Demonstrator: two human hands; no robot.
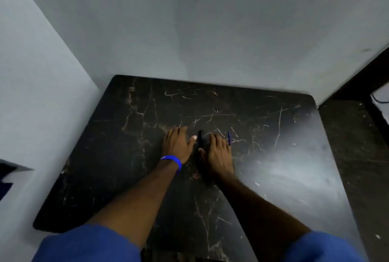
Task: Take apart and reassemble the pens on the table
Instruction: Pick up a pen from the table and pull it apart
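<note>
Black pen (201, 138) lies on the desk (126, 156), long axis pointing away, between both flat, empty hands; right hand (217, 156) touches it, its grip nearer than the left hand (176, 145).

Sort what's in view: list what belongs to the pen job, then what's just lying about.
Job:
black pen, lying between the hands
blue pen, by the right hand
left hand

Lying about:
blue wristband
white object, table's far right
</note>
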